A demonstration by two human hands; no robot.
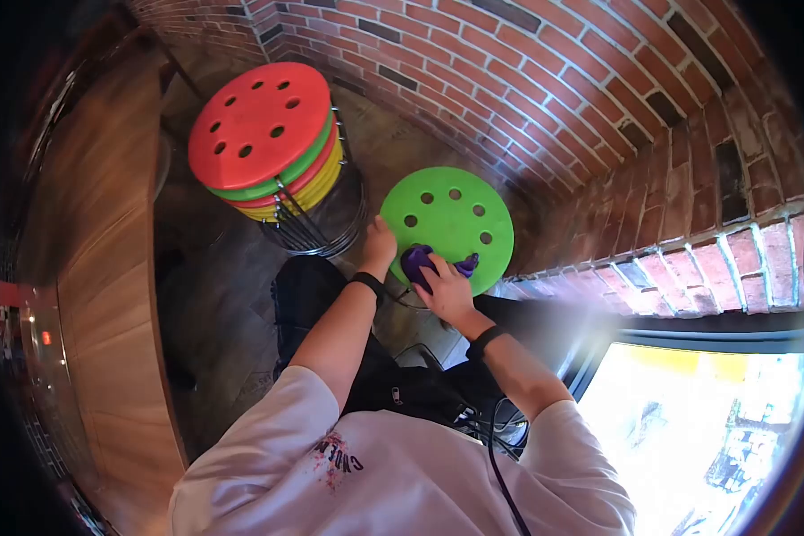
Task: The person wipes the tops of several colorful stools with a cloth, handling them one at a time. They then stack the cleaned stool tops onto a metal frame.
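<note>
A round green stool with several holes in its seat stands in front of me. My left hand is closed on the left rim of the seat, its thumb uppermost and the other fingers mostly hidden. Bunched on the near part of the seat lies a purple cloth. My right hand presses down on that cloth with its fingers bent around it, and a crumpled end sticks out to the right of the fingers.
Left of the green stool stands a stack of stools with red, green and yellow seats and metal legs. A brick wall runs behind and to the right. A wooden table is at left, a bright window at lower right.
</note>
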